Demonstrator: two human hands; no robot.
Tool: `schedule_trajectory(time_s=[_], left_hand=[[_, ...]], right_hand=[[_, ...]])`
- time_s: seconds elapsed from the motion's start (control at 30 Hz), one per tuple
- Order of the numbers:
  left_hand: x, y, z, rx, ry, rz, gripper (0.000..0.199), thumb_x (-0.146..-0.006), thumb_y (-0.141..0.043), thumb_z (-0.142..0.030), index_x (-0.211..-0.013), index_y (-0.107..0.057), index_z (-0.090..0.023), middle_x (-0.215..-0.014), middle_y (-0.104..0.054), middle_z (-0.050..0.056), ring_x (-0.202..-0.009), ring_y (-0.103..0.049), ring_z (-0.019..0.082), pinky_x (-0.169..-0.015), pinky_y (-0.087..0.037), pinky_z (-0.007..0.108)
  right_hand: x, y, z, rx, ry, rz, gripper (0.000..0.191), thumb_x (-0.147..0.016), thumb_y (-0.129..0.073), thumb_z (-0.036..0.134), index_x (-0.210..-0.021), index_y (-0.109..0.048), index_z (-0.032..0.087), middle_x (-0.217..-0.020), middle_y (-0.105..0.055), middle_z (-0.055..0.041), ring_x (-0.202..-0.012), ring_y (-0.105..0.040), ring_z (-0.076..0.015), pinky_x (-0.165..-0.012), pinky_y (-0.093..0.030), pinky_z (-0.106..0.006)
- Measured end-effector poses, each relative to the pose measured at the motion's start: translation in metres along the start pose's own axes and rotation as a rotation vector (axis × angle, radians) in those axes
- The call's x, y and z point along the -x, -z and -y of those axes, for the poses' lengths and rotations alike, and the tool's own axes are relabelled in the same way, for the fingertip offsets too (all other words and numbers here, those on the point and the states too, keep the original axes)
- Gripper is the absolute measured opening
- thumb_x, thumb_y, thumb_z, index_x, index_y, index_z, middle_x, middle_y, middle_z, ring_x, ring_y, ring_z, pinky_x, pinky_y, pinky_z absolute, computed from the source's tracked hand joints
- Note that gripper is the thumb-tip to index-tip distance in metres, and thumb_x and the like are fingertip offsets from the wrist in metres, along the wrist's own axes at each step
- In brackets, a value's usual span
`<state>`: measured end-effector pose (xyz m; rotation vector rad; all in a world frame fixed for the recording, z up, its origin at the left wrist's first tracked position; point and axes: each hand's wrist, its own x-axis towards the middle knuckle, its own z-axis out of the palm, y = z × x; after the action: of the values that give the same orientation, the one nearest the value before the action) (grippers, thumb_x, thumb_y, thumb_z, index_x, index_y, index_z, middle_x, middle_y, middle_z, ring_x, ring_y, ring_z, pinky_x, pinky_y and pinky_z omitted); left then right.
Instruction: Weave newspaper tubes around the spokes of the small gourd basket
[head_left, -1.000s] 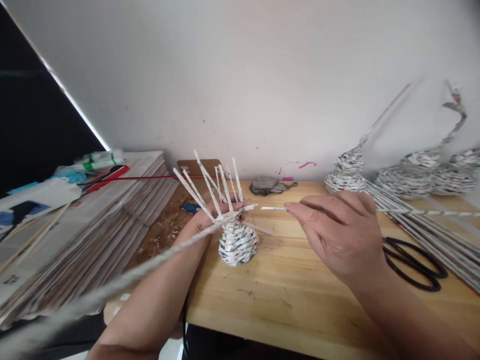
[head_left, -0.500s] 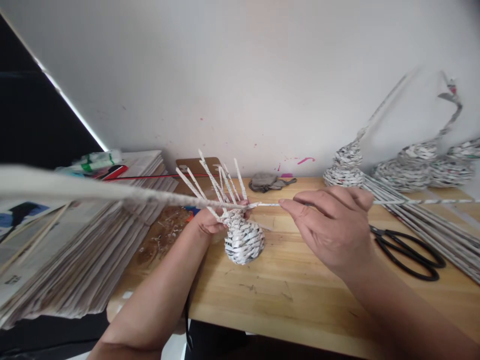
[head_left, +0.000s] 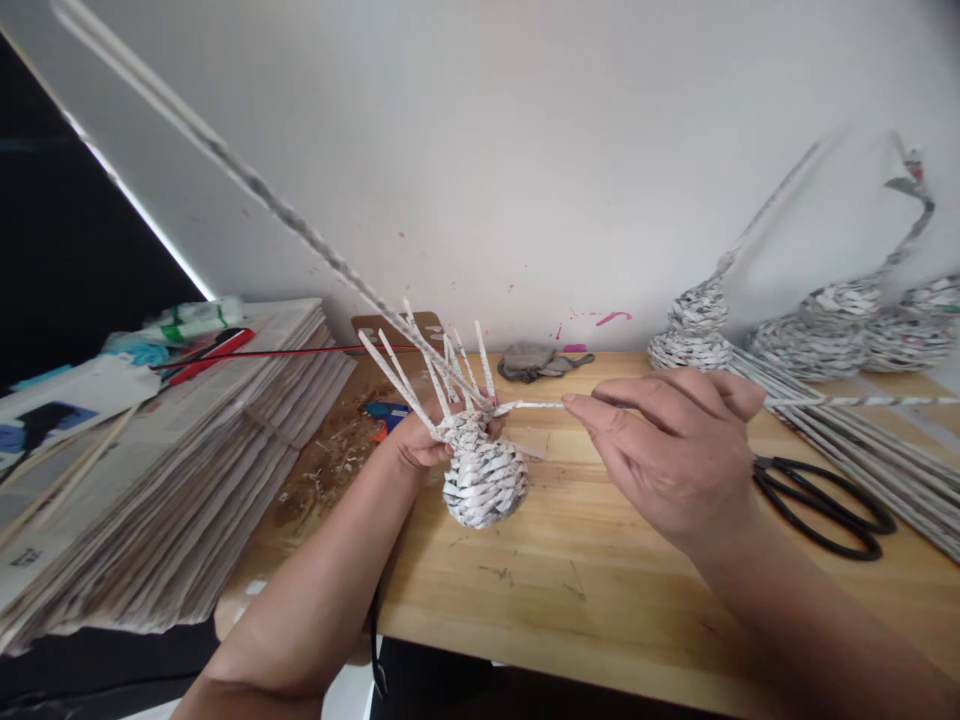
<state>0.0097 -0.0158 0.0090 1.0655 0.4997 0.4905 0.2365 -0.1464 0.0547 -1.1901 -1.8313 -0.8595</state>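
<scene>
My left hand (head_left: 426,432) grips a woven newspaper gourd (head_left: 486,482) by its narrow neck, above the wooden tabletop (head_left: 517,600). Several short paper spokes (head_left: 394,368) fan upward from the neck. One long rolled-paper strand (head_left: 300,225) rises from it toward the upper left. To the right, my right hand (head_left: 671,450) pinches another paper strand (head_left: 536,404) between thumb and fingertips, holding it out level from the neck. That strand runs on past the hand to the right edge. Some left fingers are hidden behind the gourd.
Black-handled scissors (head_left: 825,505) lie right of my right hand, beside a bundle of paper rods (head_left: 885,470). Finished-looking woven gourds (head_left: 690,330) stand along the wall. At left, a tall newspaper stack (head_left: 187,500) carries a red-handled tool (head_left: 214,355). A grey cloth (head_left: 540,362) lies at the back.
The long strand at left has swung up from nearly level to a steep slant. Both hands keep their holds, with the right hand shifted slightly to the right.
</scene>
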Motion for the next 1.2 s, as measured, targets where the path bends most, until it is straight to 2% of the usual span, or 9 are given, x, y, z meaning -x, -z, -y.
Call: schedule_trajectory(time_s=[0.07,0.2,0.37,0.53,0.7,0.83,1.0,1.2], left_hand=[[0.001,-0.001,-0.001,0.020,0.008,0.005,0.034,-0.061,-0.085,-0.038,-0.070,-0.066,-0.010,-0.061,-0.057,0.004,-0.054,-0.047,0.009,-0.045,-0.030,0.020],[0.002,-0.003,-0.002,0.073,0.023,-0.021,0.030,-0.064,-0.084,-0.033,-0.074,-0.069,-0.009,-0.061,-0.058,0.004,-0.056,-0.048,0.011,-0.047,-0.031,0.021],[-0.001,-0.001,0.000,0.069,0.031,0.002,0.031,-0.062,-0.085,-0.035,-0.076,-0.070,-0.012,-0.061,-0.058,0.003,-0.055,-0.050,0.011,-0.045,-0.031,0.020],[-0.002,0.000,0.002,0.045,0.038,-0.002,0.025,-0.071,-0.079,-0.033,-0.076,-0.067,-0.011,-0.063,-0.058,0.004,-0.054,-0.049,0.010,-0.044,-0.030,0.020],[-0.001,-0.004,0.000,0.008,0.055,-0.030,0.024,-0.075,-0.076,-0.032,-0.076,-0.066,-0.011,-0.062,-0.058,0.003,-0.053,-0.048,0.010,-0.043,-0.027,0.021],[-0.003,-0.003,0.001,-0.021,0.079,-0.040,0.034,-0.067,-0.082,-0.039,-0.076,-0.066,-0.010,-0.061,-0.058,0.003,-0.046,-0.041,0.006,-0.038,-0.019,0.021],[-0.004,-0.004,0.001,-0.099,0.077,-0.079,0.040,-0.064,-0.083,-0.045,-0.074,-0.066,-0.010,-0.060,-0.057,0.003,-0.047,-0.042,0.007,-0.040,-0.022,0.020],[-0.001,-0.012,-0.003,-0.230,0.074,-0.121,0.042,-0.066,-0.081,-0.047,-0.072,-0.064,-0.010,-0.062,-0.059,0.003,-0.050,-0.045,0.007,-0.043,-0.026,0.020]], right_hand=[[0.000,0.000,-0.001,-0.003,-0.003,-0.013,0.022,-0.083,-0.071,0.011,-0.093,-0.074,0.031,-0.085,-0.075,0.0023,-0.077,-0.060,-0.0168,-0.074,-0.030,-0.038],[0.000,0.000,-0.001,-0.010,-0.001,-0.027,0.024,-0.082,-0.072,0.010,-0.093,-0.074,0.032,-0.085,-0.075,0.0029,-0.076,-0.060,-0.0167,-0.074,-0.030,-0.038],[0.000,-0.002,0.001,0.002,0.010,-0.013,0.024,-0.082,-0.072,0.010,-0.092,-0.074,0.031,-0.085,-0.076,0.0031,-0.076,-0.061,-0.0173,-0.073,-0.030,-0.038],[0.000,-0.003,0.001,-0.001,0.010,-0.014,0.023,-0.082,-0.071,0.009,-0.091,-0.073,0.031,-0.085,-0.076,0.0032,-0.077,-0.061,-0.0169,-0.074,-0.030,-0.039],[0.000,-0.002,0.002,-0.012,0.011,0.030,0.021,-0.085,-0.069,0.011,-0.090,-0.073,0.031,-0.086,-0.075,0.0033,-0.076,-0.059,-0.0161,-0.074,-0.028,-0.039],[0.001,-0.002,0.002,-0.043,-0.005,0.105,0.018,-0.085,-0.069,0.013,-0.089,-0.073,0.030,-0.084,-0.074,0.0034,-0.076,-0.058,-0.0159,-0.075,-0.026,-0.040],[0.001,-0.001,0.002,-0.083,-0.031,0.191,0.019,-0.083,-0.068,0.012,-0.089,-0.074,0.029,-0.084,-0.072,0.0027,-0.078,-0.056,-0.0162,-0.077,-0.024,-0.040],[0.000,0.003,0.002,-0.066,-0.040,0.208,0.015,-0.090,-0.064,0.020,-0.082,-0.074,0.028,-0.078,-0.069,0.0013,-0.079,-0.055,-0.0174,-0.079,-0.023,-0.041]])
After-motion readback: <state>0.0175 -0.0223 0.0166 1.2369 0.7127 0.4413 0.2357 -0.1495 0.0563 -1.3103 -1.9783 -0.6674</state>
